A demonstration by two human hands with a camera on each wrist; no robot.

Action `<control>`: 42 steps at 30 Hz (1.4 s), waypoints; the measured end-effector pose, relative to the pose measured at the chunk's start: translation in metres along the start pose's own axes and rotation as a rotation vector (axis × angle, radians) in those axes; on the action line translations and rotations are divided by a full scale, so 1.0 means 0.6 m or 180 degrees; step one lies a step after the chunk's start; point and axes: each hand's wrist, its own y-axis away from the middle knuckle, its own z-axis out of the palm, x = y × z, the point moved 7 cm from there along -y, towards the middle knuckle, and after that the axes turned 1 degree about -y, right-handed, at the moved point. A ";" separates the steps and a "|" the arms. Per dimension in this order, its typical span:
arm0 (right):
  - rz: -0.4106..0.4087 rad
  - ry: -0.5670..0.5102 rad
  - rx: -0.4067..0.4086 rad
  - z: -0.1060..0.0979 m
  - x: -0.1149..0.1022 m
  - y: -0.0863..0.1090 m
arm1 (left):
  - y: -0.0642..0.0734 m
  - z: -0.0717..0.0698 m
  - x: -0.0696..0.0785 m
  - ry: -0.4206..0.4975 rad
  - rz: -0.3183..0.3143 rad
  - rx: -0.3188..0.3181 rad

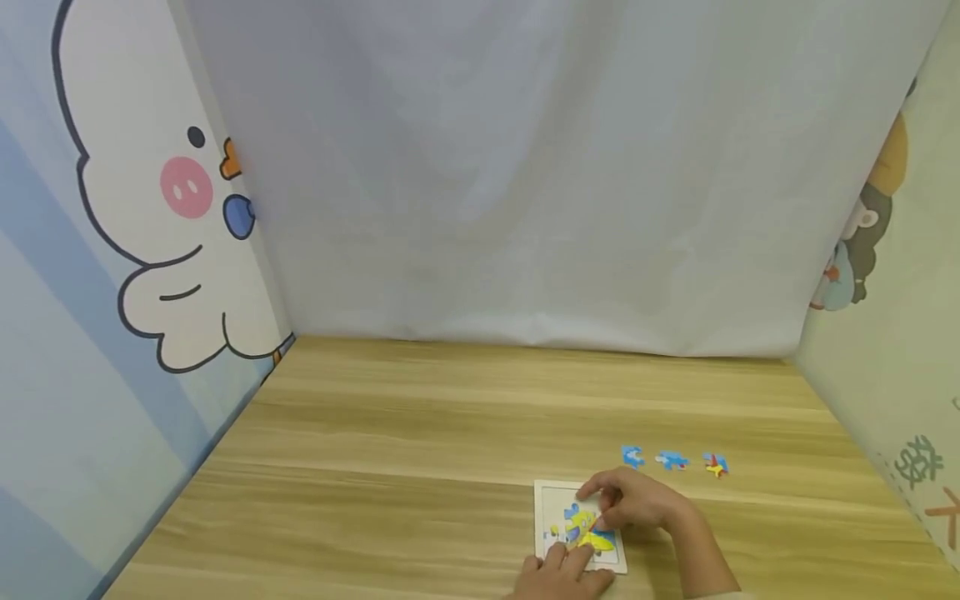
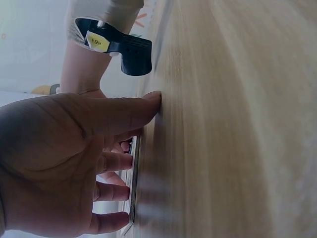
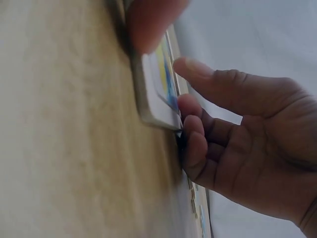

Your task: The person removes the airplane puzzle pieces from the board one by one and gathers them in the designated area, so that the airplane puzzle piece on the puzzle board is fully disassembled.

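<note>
A small jigsaw puzzle in a white-rimmed tray [image 1: 538, 521] lies near the table's front edge, partly filled with yellow and blue pieces [image 1: 596, 540]. The fingers of my left hand [image 1: 561, 575] rest on the tray's near edge, spread and fairly straight; its thumb reaches the tabletop in the left wrist view. My right hand [image 1: 637, 500] hovers over the tray's right side. Its index finger extends toward the far rim, and the thumb tip is over the joined pieces. In the right wrist view the other fingers [image 3: 195, 148] curl loosely beside the tray's edge [image 3: 158, 119].
Beyond the right hand, three loose puzzle pieces lie in a row: a blue one [image 1: 632, 456], a blue one with white [image 1: 672, 460] and a blue, red and yellow one [image 1: 716, 465]. A white curtain [image 1: 525, 208] backs the wooden table [image 1: 360, 450]; printed walls flank it.
</note>
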 end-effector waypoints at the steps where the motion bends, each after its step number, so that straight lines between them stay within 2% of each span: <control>1: -0.0004 0.0037 0.0000 0.001 -0.002 -0.001 | 0.001 0.001 -0.001 0.0017 0.0022 -0.0036; 10: -0.0011 0.0274 0.0030 0.007 -0.016 -0.002 | 0.002 0.000 -0.002 0.0155 0.0026 -0.0256; 17: 0.0080 0.0351 0.0124 0.013 -0.022 -0.005 | 0.002 0.000 -0.002 0.0117 0.0032 -0.0282; 23: 0.0114 0.0288 0.0170 0.020 -0.024 -0.006 | 0.003 -0.001 -0.002 0.0096 0.0019 -0.0271; 33: 0.0264 0.0347 0.0287 0.022 -0.025 -0.009 | 0.003 -0.001 -0.002 0.0181 0.0019 -0.0283; 36: 0.0290 0.0366 0.0301 0.022 -0.024 -0.008 | 0.003 -0.003 -0.001 0.0174 0.0024 -0.0243; 42: 0.0316 0.0309 0.0298 0.024 -0.024 -0.008 | 0.007 -0.010 0.003 0.0140 0.0071 -0.0010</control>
